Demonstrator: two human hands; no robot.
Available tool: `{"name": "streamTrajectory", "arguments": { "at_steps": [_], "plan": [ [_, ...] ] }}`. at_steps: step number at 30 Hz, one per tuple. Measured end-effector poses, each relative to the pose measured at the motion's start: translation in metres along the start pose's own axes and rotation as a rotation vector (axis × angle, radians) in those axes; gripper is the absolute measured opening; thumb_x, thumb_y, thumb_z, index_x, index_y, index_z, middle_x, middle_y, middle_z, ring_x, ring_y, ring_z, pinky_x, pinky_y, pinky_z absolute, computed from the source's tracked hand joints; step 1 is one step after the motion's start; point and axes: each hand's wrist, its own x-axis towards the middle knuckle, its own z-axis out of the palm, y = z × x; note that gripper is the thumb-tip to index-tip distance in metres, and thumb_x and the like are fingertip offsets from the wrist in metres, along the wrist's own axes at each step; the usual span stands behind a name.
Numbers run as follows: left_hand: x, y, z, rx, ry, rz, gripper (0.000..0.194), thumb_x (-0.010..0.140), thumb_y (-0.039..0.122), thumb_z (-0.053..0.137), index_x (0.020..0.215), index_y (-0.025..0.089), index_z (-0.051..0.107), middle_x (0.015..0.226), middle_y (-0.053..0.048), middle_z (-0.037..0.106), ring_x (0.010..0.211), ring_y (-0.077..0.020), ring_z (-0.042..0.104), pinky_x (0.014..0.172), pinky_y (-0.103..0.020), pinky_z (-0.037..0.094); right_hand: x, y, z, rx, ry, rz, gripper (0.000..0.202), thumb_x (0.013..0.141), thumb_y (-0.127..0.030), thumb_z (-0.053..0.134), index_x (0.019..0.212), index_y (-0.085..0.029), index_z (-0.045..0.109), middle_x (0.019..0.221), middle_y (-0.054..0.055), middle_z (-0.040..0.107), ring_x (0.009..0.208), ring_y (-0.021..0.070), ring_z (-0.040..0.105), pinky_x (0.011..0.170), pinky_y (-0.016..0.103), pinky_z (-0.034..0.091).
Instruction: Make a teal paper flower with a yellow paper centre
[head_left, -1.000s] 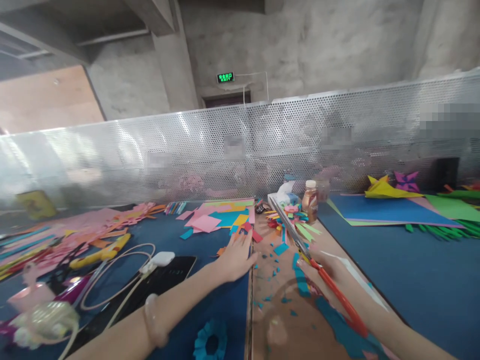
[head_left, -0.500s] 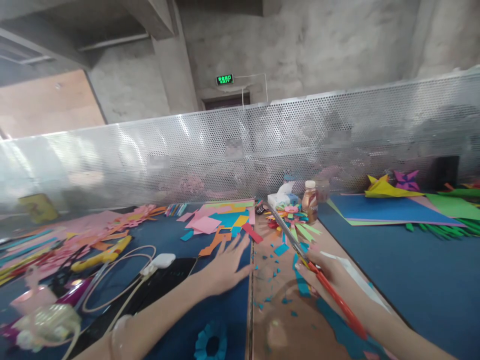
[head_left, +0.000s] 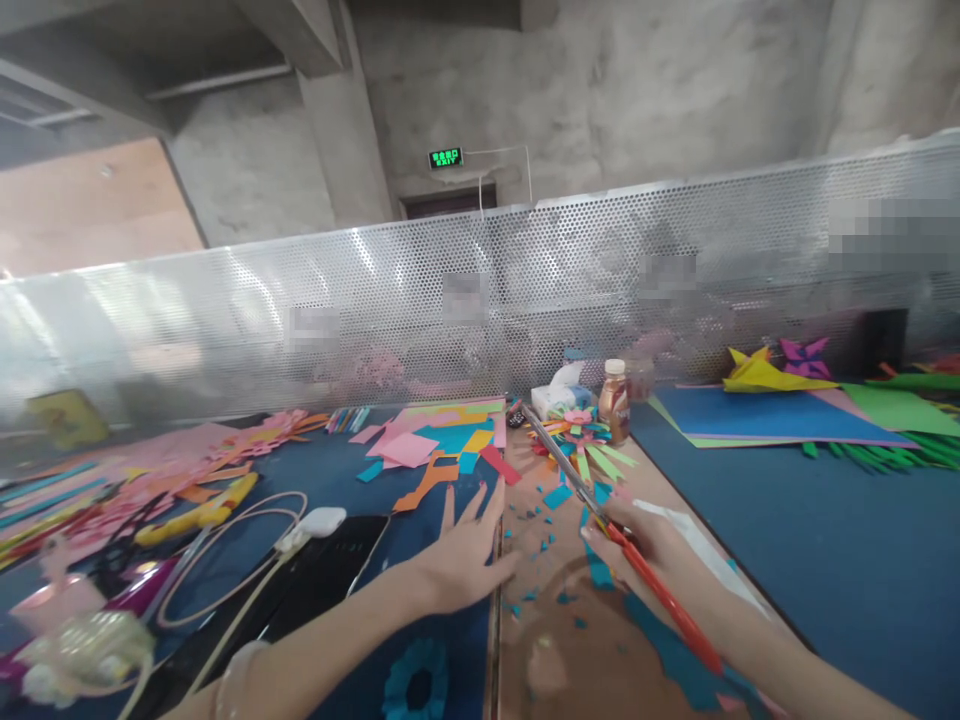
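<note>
My left hand [head_left: 461,560] is spread, palm down, over the seam between the blue mat and the brown strip, holding nothing. Just beyond its fingertips are an orange paper piece [head_left: 426,485] and a red paper piece [head_left: 500,465]. My right hand [head_left: 637,545] is wrapped round red-handled scissors [head_left: 671,608], whose long metal blades point forward and left. Small blue paper scraps [head_left: 546,542] lie between my hands. Near the scissor tips sits a multicoloured paper flower [head_left: 585,430]. A blue scalloped paper ring [head_left: 416,682] is at the bottom, below my left hand.
A brown bottle [head_left: 615,405] and a tissue pack [head_left: 561,392] stand behind the flower. At left lie a black phone [head_left: 345,555], a white charger [head_left: 322,521], cables and a yellow tool [head_left: 199,510]. Blue sheets [head_left: 780,418] are at right. A perforated metal panel [head_left: 420,300] runs behind.
My left hand has moved slightly right and nearer me, off the orange paper. The scissors stay in my right hand. The whole view has shifted a little.
</note>
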Motion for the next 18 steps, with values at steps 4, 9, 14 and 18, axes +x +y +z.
{"name": "streamTrajectory", "arguments": {
  "at_steps": [4,9,14,18],
  "plan": [
    [-0.001,0.008,-0.003,-0.130,-0.068,0.036,0.082,0.086,0.049,0.033,0.142,0.012,-0.015,0.149,-0.011,0.018,0.138,-0.0235,-0.004,0.102,-0.058,-0.018,-0.002,-0.006,-0.003,0.008,0.008,0.014,0.027,0.070,-0.041,0.045,0.056,-0.019,0.035,0.054,-0.002,0.039,0.051,0.0113,0.034,0.047,0.023,0.024],
    [0.003,0.009,-0.007,-0.026,-0.019,-0.016,0.081,0.084,0.050,0.039,0.145,0.013,0.000,0.151,-0.012,0.006,0.137,-0.0286,-0.008,0.102,-0.060,-0.016,-0.001,-0.014,-0.005,0.026,-0.012,0.014,0.027,0.068,-0.042,0.043,0.056,-0.019,0.036,0.057,-0.002,0.037,0.053,0.0106,0.031,0.048,0.023,0.025],
    [0.008,0.006,-0.001,-0.128,-0.014,0.112,0.073,0.087,0.039,0.037,0.145,0.017,-0.002,0.143,-0.011,0.035,0.139,-0.0264,0.003,0.100,-0.063,-0.018,0.001,-0.010,-0.002,0.075,0.000,-0.002,0.028,0.068,-0.040,0.046,0.055,-0.019,0.034,0.053,-0.002,0.037,0.051,0.0101,0.033,0.046,0.021,0.028],
    [0.010,0.009,-0.002,-0.170,0.276,0.141,0.056,0.084,0.033,0.046,0.136,0.015,0.035,0.126,-0.011,0.056,0.121,-0.0238,0.045,0.106,-0.041,0.027,0.002,-0.001,0.000,0.163,-0.024,0.057,0.030,0.075,-0.046,0.041,0.063,-0.019,0.040,0.053,-0.002,0.041,0.050,0.0117,0.041,0.044,0.021,0.032]
  ]
}}
